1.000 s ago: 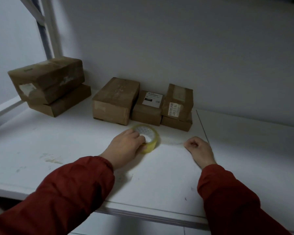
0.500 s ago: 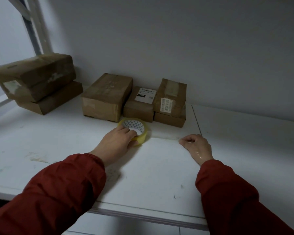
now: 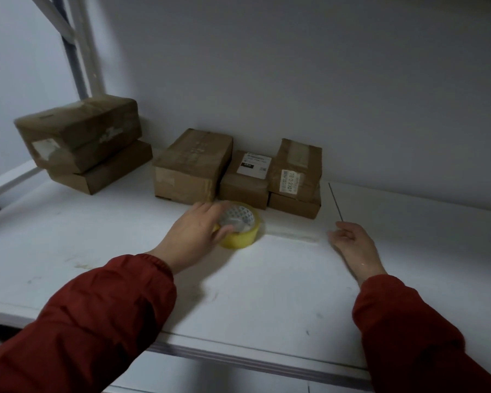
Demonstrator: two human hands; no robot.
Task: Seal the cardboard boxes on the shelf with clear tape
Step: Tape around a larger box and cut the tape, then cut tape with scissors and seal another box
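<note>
- Since a second ago our right hand (image 3: 355, 243) has loosened from a tight fist to a slack curl, and our left hand (image 3: 192, 236) has slid further over the roll (image 3: 240, 231).
- We grip the roll with the left hand, fingers draped across its top rim and thumb at the near side (blur hides the tips).
- Our right hand's curled fingers sit at the end of the strip (image 3: 292, 236) drawn from the roll. Whether they pinch it we cannot tell.
- Both forearms reach forward, low and palm-down over the shelf (image 3: 267, 302).
- We find the roll lying flat on the shelf, just in front of the boxes (image 3: 193, 165) at the back wall.
- We judge the roll light and stiff, best held across the rim with a thumb in the core.
- We expect the strip to be thin, limp and sticky, so it should be kept taut by its end.
</note>
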